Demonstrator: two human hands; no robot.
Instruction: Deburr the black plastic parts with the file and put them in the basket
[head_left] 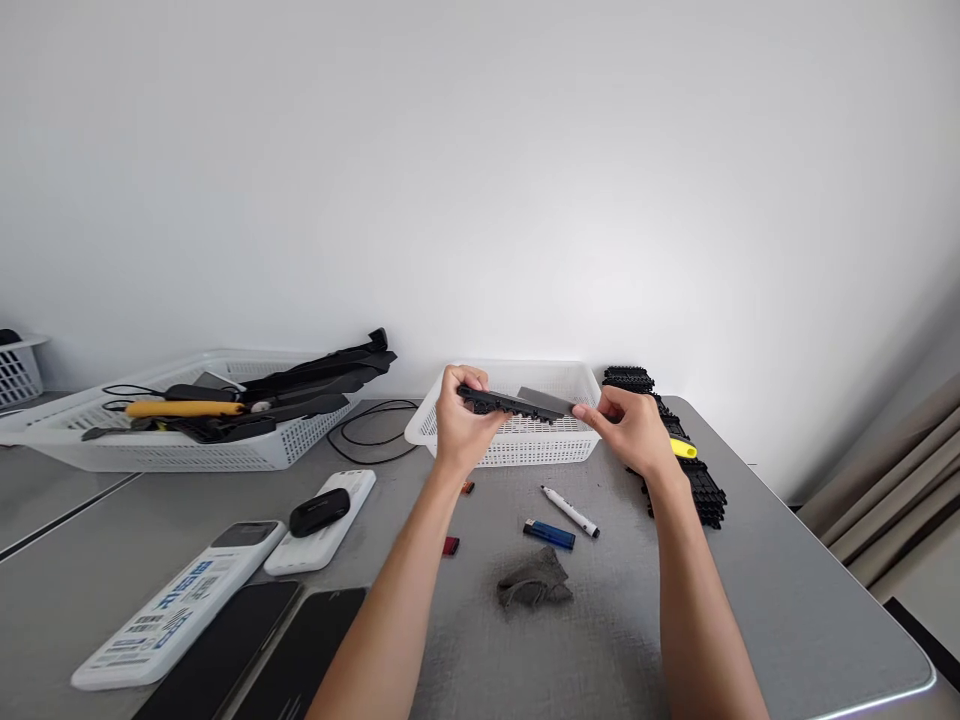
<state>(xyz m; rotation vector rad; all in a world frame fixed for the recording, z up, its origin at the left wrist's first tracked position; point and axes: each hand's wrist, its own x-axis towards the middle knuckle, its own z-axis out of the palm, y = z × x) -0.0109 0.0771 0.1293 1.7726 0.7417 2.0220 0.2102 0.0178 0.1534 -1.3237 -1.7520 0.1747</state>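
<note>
My left hand (466, 415) is closed on a thin black plastic piece (510, 403) with small teeth along its lower edge, held above the front of a white basket. My right hand (630, 425) pinches a flat grey blade (546, 398) near its end; the blade lies against or just behind the black piece. In line with it, a yellow handle end (683, 448) sticks out past my right wrist, apparently part of the same tool. My palm hides the part between. Beneath my hands, a crumpled dark grey cloth (535, 578) lies on the table.
Behind my hands stands the white basket (532, 452). At right lie stacked black toothed plastic pieces (705, 495). A white marker (571, 511) and blue lighter (550, 534) lie between my forearms. Leftward are a loaded basket (247, 455), black cable (360, 455), power banks (184, 605) and phones (225, 650).
</note>
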